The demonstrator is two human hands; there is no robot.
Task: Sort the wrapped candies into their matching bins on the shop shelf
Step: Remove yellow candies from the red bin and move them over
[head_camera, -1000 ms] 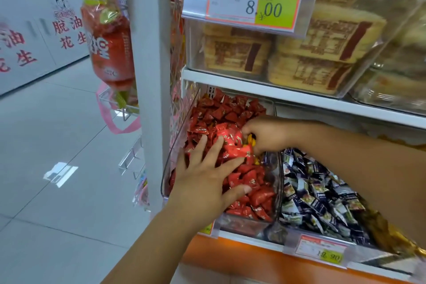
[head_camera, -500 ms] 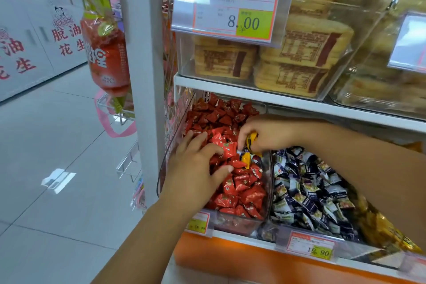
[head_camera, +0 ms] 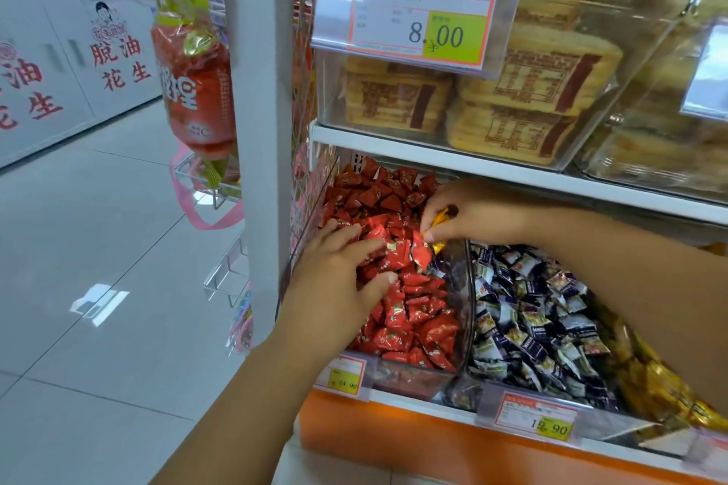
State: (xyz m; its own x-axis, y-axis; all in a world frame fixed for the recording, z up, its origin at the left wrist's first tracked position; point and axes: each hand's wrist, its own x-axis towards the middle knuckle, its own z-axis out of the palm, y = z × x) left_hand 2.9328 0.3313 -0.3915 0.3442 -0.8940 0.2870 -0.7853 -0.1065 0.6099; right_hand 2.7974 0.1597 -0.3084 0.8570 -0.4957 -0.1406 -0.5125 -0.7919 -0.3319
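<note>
1. We are looking down at a shop shelf (head_camera: 512, 175) where clear bins are sitting side by side.
2. Our left grip (head_camera: 338, 287) is lying spread, fingers wide, on the red candies (head_camera: 413, 323) in the leftmost bin (head_camera: 467, 311), holding nothing.
3. Our right grip (head_camera: 468, 215) is pinching a yellow candy (head_camera: 440, 217) between thumb and fingertips, just above the far right corner of the red heap.
4. The yellow candy is sitting just beyond the left grip's fingertips, apart from them.
5. Dark blue candies (head_camera: 532, 319) are filling the next bin rightward, and gold candies (head_camera: 662, 386) are lying beyond them at the right edge.
</note>
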